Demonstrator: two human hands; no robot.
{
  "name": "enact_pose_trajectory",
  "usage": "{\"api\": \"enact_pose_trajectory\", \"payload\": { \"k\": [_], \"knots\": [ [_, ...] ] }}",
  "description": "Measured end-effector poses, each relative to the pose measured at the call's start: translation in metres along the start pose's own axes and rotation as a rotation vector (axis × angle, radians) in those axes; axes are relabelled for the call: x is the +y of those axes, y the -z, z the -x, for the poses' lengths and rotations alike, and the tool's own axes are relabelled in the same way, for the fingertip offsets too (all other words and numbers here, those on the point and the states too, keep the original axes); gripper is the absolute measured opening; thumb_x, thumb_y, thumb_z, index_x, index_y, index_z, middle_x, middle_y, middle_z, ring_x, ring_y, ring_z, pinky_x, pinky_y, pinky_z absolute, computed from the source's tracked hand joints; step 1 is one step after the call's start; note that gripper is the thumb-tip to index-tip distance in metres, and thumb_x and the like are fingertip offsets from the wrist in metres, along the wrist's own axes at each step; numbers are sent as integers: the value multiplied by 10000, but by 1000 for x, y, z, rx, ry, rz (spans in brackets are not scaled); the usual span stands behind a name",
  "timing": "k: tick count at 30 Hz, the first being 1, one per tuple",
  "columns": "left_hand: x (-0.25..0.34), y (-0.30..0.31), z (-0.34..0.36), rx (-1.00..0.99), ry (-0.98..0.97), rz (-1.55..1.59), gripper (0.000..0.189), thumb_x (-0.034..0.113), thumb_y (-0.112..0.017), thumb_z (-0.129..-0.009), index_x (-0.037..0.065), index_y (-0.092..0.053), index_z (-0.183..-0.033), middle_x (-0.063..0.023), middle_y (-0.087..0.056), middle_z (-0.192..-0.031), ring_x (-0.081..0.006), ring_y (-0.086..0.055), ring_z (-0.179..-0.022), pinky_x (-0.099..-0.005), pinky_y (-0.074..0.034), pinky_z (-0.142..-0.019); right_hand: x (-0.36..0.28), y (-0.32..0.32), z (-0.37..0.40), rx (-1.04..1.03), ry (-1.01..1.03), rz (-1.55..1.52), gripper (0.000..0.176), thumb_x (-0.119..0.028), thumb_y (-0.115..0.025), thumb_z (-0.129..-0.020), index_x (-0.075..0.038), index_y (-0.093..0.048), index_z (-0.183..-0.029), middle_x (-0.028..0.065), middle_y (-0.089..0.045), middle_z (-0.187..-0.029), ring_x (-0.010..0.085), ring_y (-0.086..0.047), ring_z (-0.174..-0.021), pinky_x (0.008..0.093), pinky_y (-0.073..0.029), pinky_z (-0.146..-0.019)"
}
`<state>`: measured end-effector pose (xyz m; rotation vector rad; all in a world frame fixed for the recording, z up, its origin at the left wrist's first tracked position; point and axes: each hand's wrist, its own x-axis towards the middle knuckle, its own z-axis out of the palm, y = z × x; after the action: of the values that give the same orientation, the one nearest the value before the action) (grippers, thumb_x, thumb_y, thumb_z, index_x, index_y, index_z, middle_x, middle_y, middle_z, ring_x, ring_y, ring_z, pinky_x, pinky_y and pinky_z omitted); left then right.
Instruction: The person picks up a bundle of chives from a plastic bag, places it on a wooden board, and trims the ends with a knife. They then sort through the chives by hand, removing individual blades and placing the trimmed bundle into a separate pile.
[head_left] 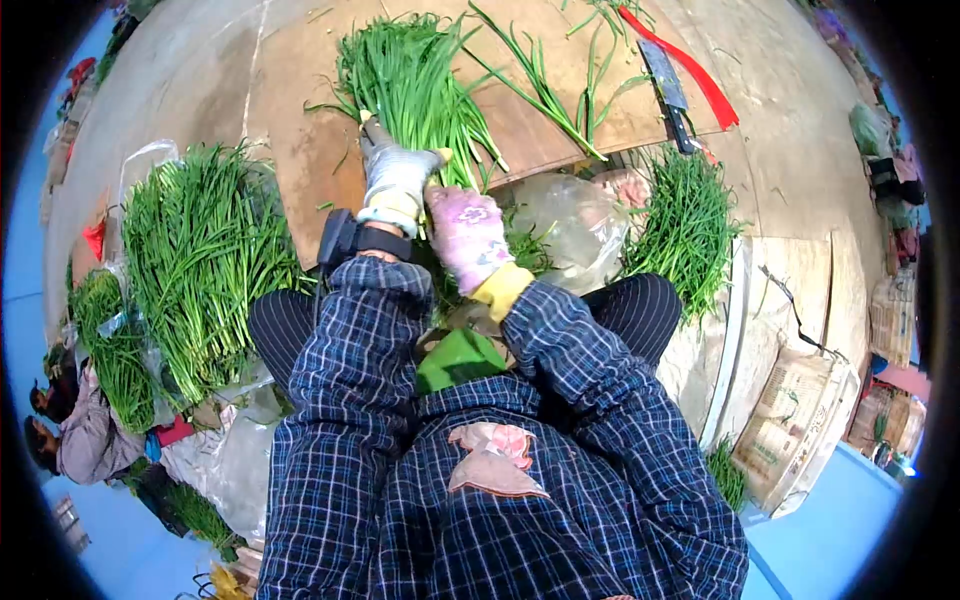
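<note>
The left hand [395, 180], in a whitish glove, grips the lower part of the green bunch [410, 85], which lies on the brown board [310, 180]; the right hand [467, 230], in a pink-and-yellow glove, is curled beside it at the stem ends, and whether it grips any cannot be told. From the left, pale floor [195, 95] lies bare up to the board, whose left strip is open beside the bunch. Right of the bunch, loose stalks [540, 90] reach the board's near edge; a strip of bare board separates them from the knife [663, 80], its handle at that edge near the right corner, with a red strip [690, 65] alongside crossing the right edge. Of the containers, clear plastic at far left edges a large green heap [200, 260]; a clear bag [565, 225], contents unclear, sits below the board, left of a smaller green heap [685, 220]; lower right stands a tilted slatted crate [790, 430], contents hidden.
</note>
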<state>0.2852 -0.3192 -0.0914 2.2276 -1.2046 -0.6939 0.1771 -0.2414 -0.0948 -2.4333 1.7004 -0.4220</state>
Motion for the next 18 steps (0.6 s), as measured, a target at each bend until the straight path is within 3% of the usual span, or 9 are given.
{"api": "enact_pose_trajectory", "payload": {
  "k": [2, 4, 6, 7, 9, 12, 14, 17, 18],
  "knots": [
    [-17, -2, -16, -50, 12, 160, 1197, 217, -842, -548, 18, -41, -1415, -214, -166, -1453, -311, -206, -1341, -316, -213, -1097, 20, 20, 6, 141, 152, -334, 247, -167, -606, -762, -86, -586, -995, 112, -627, -786, 303, -612, -744, 413, -477, -658],
    [-24, -5, -24, -49, 40, 129, 1192, 222, -840, -551, 24, -45, -1417, -208, -161, -1457, -310, -211, -1340, -313, -212, -1097, 54, 23, 5, 185, -52, -399, 251, -226, -594, -807, -75, -607, -1007, 137, -644, -863, 303, -620, -799, 400, -487, -697],
    [-24, -5, -25, -61, 45, 123, 1190, 224, -839, -554, 25, -45, -1417, -205, -159, -1459, -309, -210, -1340, -312, -210, -1098, 72, 57, -6, -90, -356, -641, 301, -301, -598, -807, -57, -618, -981, 151, -651, -901, 306, -622, -851, 399, -488, -730],
    [-22, -4, -25, -74, 36, 113, 1188, 226, -838, -557, 26, -45, -1417, -202, -156, -1460, -308, -209, -1341, -312, -209, -1098, 79, 44, -14, -91, -357, -639, 301, -301, -598, -807, -57, -618, -981, 151, -651, -901, 306, -622, -851, 399, -488, -730],
    [-17, -2, -20, -76, 41, 117, 1185, 227, -838, -557, 24, -48, -1417, -201, -159, -1459, -305, -206, -1342, -312, -210, -1098, 84, 21, -29, -300, -439, -250, 373, -374, -601, -790, -54, -621, -983, 147, -657, -916, 320, -626, -858, 404, -489, -737],
    [-6, 4, -7, -77, 57, 76, 1170, 277, -832, -568, 27, -66, -1417, -199, -157, -1460, -307, -186, -1349, -341, -230, -1092, 66, -1, -34, -285, -487, -107, 428, -393, -622, -756, -63, -619, -1027, 154, -655, -916, 348, -617, -884, 425, -481, -766],
    [5, -2, 6, 94, -8, -109, 1135, 337, -822, -572, 42, -116, -1411, -188, -178, -1454, -335, -199, -1337, -394, -262, -1077, 65, -10, -35, -247, -533, -162, 404, -373, -630, -747, -85, -622, -1030, 161, -652, -915, 341, -613, -902, 421, -482, -770],
    [18, -7, 19, 100, -37, -293, 1082, 405, -808, -558, 74, -194, -1385, -157, -223, -1435, -347, -252, -1302, -437, -280, -1054, 66, -5, -18, -81, -461, -476, 320, -326, -611, -752, -120, -622, -996, 187, -639, -891, 346, -615, -863, 422, -481, -747],
    [17, -10, 18, 90, -26, -310, 1082, 406, -807, -557, 78, -195, -1386, -156, -218, -1437, -344, -252, -1303, -436, -279, -1054, 66, 1, -10, -148, -455, -594, 295, -304, -613, -754, -118, -615, -983, 195, -632, -874, 360, -607, -852, 427, -471, -741]
  ]
}}
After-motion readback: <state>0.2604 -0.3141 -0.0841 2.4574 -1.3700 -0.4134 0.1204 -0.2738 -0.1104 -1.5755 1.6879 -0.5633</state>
